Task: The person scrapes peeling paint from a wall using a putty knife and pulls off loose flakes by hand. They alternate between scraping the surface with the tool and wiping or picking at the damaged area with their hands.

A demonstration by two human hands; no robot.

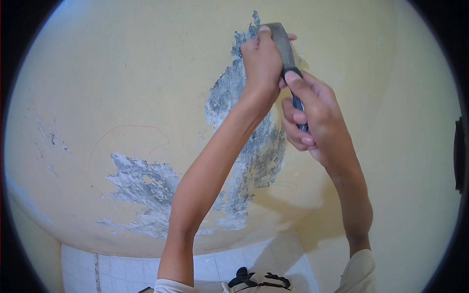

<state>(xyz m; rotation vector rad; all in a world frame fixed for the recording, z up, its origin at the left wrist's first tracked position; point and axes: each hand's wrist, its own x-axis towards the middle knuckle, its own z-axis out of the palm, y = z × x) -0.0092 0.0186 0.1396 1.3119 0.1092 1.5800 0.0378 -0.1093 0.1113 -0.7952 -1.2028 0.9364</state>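
Looks like a scraper (288,58) (grey metal blade (282,41), dark handle (297,103)), tilted blade-up in the right hand (315,107), with left hand (262,61) at the blade. Behind, shows as yellow wall (351,53), bared in ragged grey-white patches (223,93).

We see pale tiles (224,267) at the near side, a dark stained seam (96,271) toward their left, and a black object (459,155) at the right edge

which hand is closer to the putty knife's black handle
Right: the right hand grips the black handle, while the left hand is higher up, at the metal blade.
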